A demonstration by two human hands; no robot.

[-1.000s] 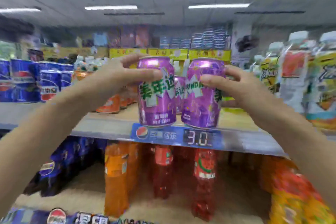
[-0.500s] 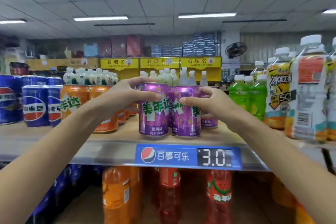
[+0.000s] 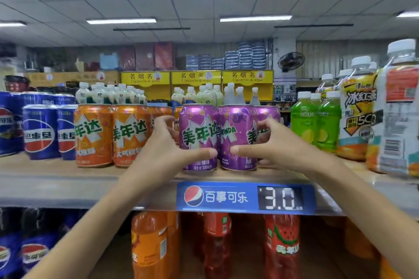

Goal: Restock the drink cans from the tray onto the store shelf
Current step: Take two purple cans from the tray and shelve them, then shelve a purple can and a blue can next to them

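Left hand [image 3: 165, 149] and right hand [image 3: 272, 145] are loosely cupping two purple cans [image 3: 197, 136] standing on the shelf [image 3: 68, 179]; a careless withdrawal toward 6 o'clock could topple them.

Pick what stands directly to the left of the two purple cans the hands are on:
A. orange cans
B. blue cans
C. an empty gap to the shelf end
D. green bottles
A: orange cans stand just left of the purple cans, beyond the left hand.
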